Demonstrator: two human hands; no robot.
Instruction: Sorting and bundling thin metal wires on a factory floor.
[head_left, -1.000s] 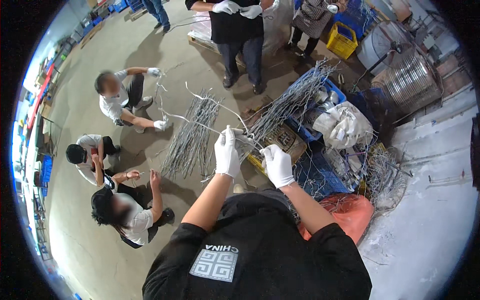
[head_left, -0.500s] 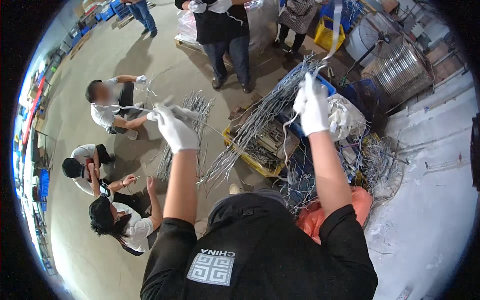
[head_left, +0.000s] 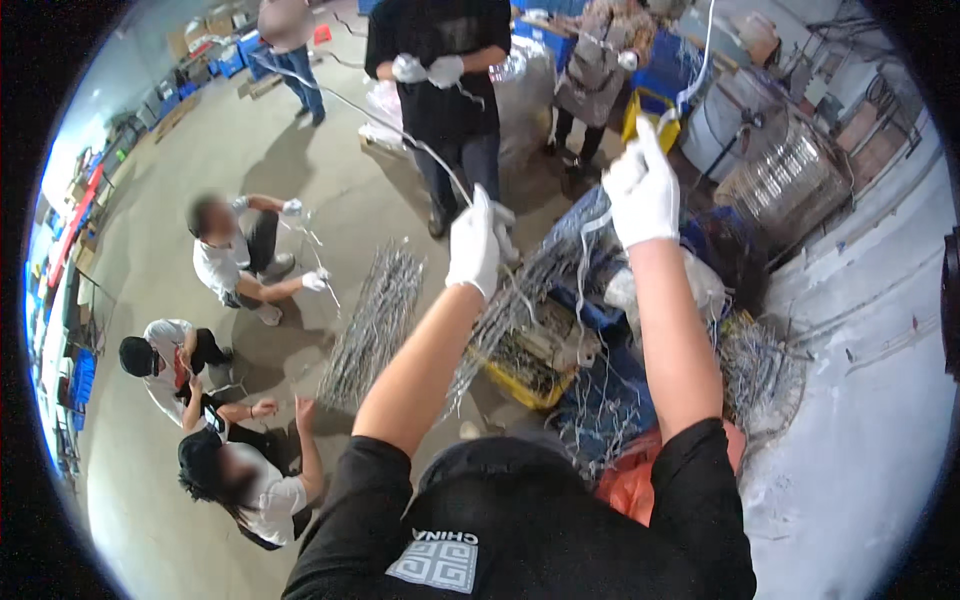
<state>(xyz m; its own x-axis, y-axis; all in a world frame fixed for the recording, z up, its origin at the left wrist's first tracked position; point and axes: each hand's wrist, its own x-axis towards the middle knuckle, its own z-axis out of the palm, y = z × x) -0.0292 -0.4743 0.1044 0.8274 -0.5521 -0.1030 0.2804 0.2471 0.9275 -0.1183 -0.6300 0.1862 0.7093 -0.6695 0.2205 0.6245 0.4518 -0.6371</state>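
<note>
Both arms up high now. Left hand (head_left: pixel 473 245), white glove, fingers curled shut round a thin pale cable (head_left: pixel 400 130) that arcs up and away to the upper left. Right hand (head_left: pixel 642 195), also gloved, raised higher; fingers closed on the other run of that cable, which climbs past the top edge and also drops in a loop (head_left: pixel 582 270) btwn the two hands. Can't tell how tight either grip is.

Below the hands: a yellow crate (head_left: pixel 520 385) stuffed w/ tangled pale cables, more heaped beside it to the right. A flat bundle of cut lengths (head_left: pixel 375 320) lies on the concrete floor (head_left: pixel 180 500), well apart from the crate.

Doing this well, IMO: keep hands spread so the strand stays taut and clear of the tangle, let it slide thru one glove while the other grips, watch for snags at the crate.

Others nearby: one crouching person w/ white gloves (head_left: pixel 235 260) handling a strand, two more low at left, one standing opposite in black (head_left: pixel 440 80) w/ gloved hands together.
</note>
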